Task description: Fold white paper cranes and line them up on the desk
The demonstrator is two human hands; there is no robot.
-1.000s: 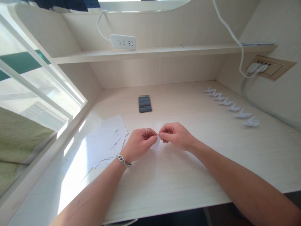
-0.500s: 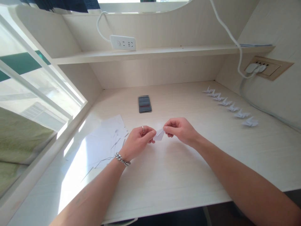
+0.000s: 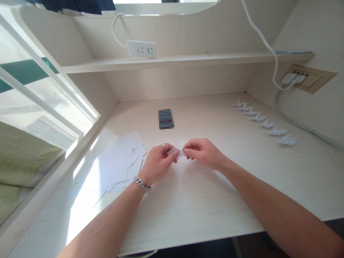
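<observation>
Right of the dark block we find the surface bare as far as the row of paper cranes, well to its right. Nearer us and left of the block, loose sheets cover the surface. Straight in front of the block, our left hand and right hand pinch a small folded paper, closing that gap. Above the block, a shelf limits headroom.

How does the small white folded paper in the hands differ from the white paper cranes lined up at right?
The small white folded paper is pinched between left hand and right hand; the white paper cranes lie untouched on the desk. The paper is one flat piece; the cranes are a row with raised wings. Both are white paper.
</observation>
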